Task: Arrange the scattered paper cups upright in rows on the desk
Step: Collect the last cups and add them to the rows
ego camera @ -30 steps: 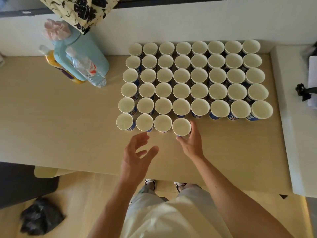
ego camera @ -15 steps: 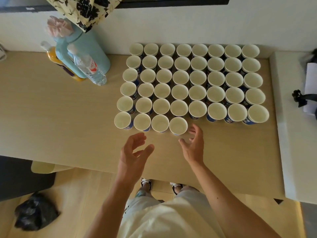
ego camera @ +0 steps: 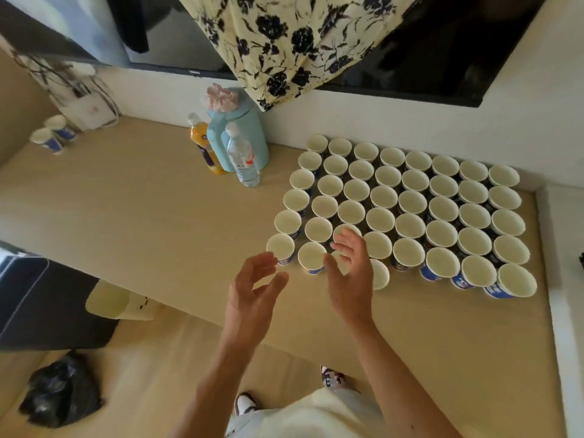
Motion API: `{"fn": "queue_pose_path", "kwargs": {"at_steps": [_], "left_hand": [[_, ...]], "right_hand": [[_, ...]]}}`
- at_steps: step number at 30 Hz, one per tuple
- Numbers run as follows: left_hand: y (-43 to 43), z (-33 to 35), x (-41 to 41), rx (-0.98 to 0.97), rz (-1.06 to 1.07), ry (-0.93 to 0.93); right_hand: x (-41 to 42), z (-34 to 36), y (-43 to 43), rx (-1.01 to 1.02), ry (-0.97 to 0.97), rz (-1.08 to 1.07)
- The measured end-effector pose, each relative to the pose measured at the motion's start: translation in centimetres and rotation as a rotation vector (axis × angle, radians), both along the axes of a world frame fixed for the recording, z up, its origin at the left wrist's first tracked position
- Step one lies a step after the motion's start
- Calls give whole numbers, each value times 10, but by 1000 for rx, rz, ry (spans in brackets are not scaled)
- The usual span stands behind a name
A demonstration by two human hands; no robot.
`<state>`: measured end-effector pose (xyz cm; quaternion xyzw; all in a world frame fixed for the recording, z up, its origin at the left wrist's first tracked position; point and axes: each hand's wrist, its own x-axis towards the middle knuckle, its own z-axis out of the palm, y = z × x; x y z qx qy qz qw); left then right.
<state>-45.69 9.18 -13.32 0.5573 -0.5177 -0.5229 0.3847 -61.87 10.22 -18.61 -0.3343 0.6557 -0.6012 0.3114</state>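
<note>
Several white-and-blue paper cups (ego camera: 414, 197) stand upright in tight rows on the right part of the beige desk (ego camera: 142, 222). The nearest row is short, and its cups (ego camera: 311, 256) lie at the left end. My right hand (ego camera: 349, 273) hovers over that row with relaxed fingers, hiding parts of two cups. My left hand (ego camera: 252, 292) hangs open just left of it, above the desk, holding nothing. Two more upright cups (ego camera: 52, 135) stand apart at the desk's far left corner.
A light-blue jug (ego camera: 240, 137), an orange bottle (ego camera: 202, 143) and a water bottle (ego camera: 241, 159) stand at the back left of the cup block. A floral cloth (ego camera: 284, 42) hangs above. A white ledge (ego camera: 565, 279) borders the desk on the right. A black bag (ego camera: 60, 393) lies on the floor.
My right hand let go of the last cup in the near row and lifted over the cups. The view swung left, bringing two separate cups at the far left corner into sight.
</note>
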Motion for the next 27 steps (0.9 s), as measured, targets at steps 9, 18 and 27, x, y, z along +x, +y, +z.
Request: {"fn": "queue_pose_path", "kwargs": {"at_steps": [9,18,27], "left_hand": [[-4,19,159,-57,202,118],[-27,37,287,-87,271,149],[-114,23,355,-81,301,113]], "right_hand": [[169,39,-26,-48,52,233],[311,56,-57,35,38,390],[374,52,-160,73,43,414]]}}
